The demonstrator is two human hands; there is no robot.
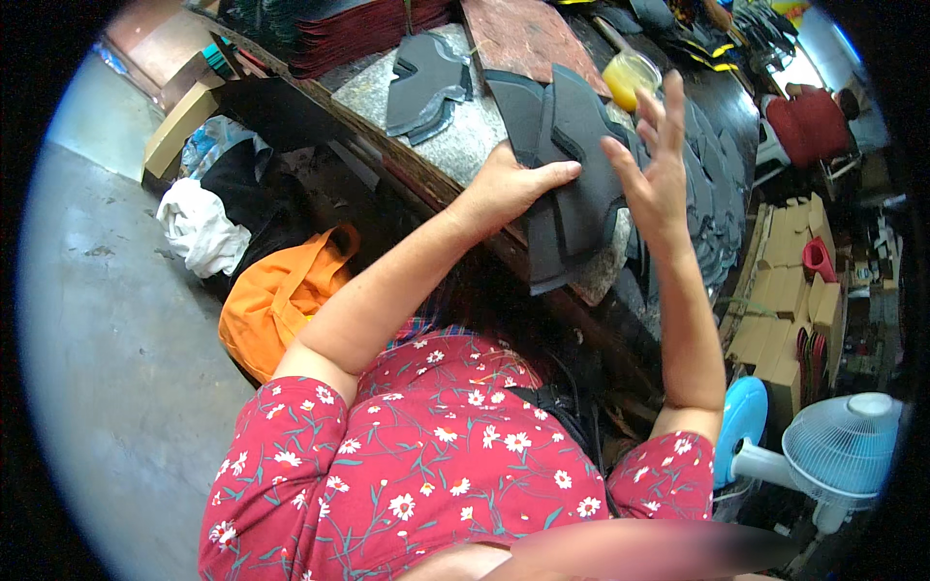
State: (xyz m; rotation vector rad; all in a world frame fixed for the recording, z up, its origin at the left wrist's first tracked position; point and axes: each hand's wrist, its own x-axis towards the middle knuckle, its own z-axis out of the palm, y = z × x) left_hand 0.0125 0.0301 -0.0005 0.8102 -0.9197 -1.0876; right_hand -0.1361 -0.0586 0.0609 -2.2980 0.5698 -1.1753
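My left hand (511, 186) grips dark grey, notched flat cut-out pieces (578, 228) at their left edge, thumb on top, over the near edge of the table. At their right side my right hand (661, 184) is raised with its fingers spread; nothing shows in it. Whether its thumb touches the top piece I cannot tell. Just beyond that hand stands a clear cup of yellow liquid (622, 97), with a handle sticking out. More dark cut-out pieces (426, 85) lie stacked on the pale worktop at the left, and a large overlapping pile of them (715, 184) spreads at the right.
A reddish slab (533, 41) lies on the table behind the pieces, beside a stack of red-edged sheets (363, 39). An orange bag (281, 300) and white cloth (201, 228) are at my left. Cardboard boxes (775, 329) and a fan (841, 445) stand right; a person in dark red (812, 128) sits beyond.
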